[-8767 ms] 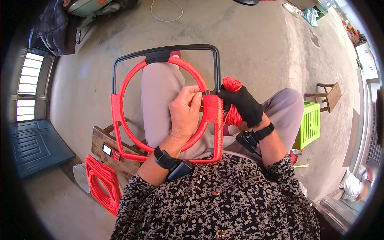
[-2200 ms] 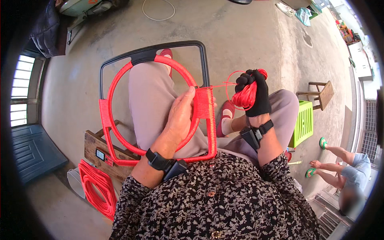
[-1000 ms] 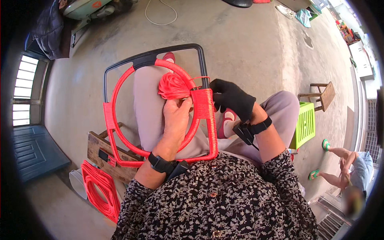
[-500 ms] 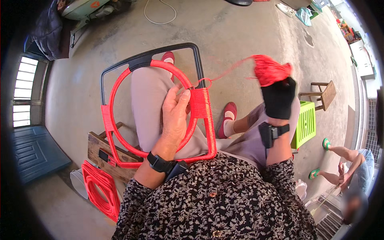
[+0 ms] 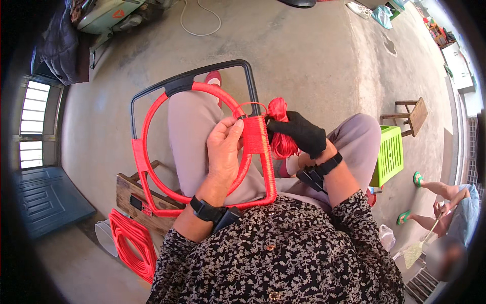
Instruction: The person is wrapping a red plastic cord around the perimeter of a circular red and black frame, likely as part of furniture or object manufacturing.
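Red cord bundle in right hand (gloved), beside frame.

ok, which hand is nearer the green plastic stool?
Right. The gloved right hand holds a red cord bundle nearer the green plastic stool; the bare left hand grips the frame's wrapped edge, farther away.

Glossy red plastic cord, black metal frame

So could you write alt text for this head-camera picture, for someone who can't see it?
Seen from above, a seated person's bare left hand pinches red cord wrapping on a black metal frame resting on their lap, while the black-gloved right hand holds a bundle of red cord against it. Finished red frames lean beside a wooden stool on the concrete floor.
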`<state>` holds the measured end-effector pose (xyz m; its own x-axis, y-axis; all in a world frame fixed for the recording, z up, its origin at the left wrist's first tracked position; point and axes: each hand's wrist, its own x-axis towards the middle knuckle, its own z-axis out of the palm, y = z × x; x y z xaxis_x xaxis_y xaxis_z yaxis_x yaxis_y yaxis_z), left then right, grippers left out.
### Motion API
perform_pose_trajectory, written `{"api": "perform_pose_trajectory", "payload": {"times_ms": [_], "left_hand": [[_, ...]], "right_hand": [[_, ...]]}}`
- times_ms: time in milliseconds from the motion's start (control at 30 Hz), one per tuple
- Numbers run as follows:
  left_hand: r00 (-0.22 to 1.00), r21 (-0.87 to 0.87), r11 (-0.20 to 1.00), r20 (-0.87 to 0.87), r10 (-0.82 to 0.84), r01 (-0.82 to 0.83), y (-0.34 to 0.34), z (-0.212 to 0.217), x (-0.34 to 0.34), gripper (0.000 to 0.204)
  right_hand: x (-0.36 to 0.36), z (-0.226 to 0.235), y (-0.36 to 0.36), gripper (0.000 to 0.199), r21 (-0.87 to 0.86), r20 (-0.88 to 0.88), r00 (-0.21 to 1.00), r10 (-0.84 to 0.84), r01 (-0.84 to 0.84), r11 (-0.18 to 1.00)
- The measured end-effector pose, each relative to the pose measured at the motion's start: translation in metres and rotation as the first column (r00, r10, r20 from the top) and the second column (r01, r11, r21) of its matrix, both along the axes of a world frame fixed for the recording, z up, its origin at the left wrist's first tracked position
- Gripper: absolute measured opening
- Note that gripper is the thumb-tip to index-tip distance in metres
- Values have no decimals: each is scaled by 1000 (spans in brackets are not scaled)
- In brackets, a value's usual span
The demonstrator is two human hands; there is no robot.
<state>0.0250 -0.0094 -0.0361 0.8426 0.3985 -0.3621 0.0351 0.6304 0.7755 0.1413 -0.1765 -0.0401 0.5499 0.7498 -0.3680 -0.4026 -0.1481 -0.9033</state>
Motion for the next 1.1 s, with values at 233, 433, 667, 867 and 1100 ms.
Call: {"api": "perform_pose_trajectory", "payload": {"times_ms": [233,433,667,867,1100], "left_hand": [[1000,29,999,-13,22,-21,-1,-3,0,14],[998,85,996,-61,-11,16,-4,0,3,16],[998,201,978,40,51,-59,-13,-1,0,20],[997,211,976,65,40,-53,-17,1,-3,21],[1000,302,953,-15,24,-19,-19,5,-12,21]], "right_hand": [[5,6,-14,18,318,-292,904,-313,401,859],[-5,42,9,12,379,-103,968,-227,249,891],[10,40,1,19,76,73,941,-330,324,943],[2,13,18,21,-56,64,990,-128,132,990],[-10,7,11,20,-98,6,996,-90,91,991]]}}
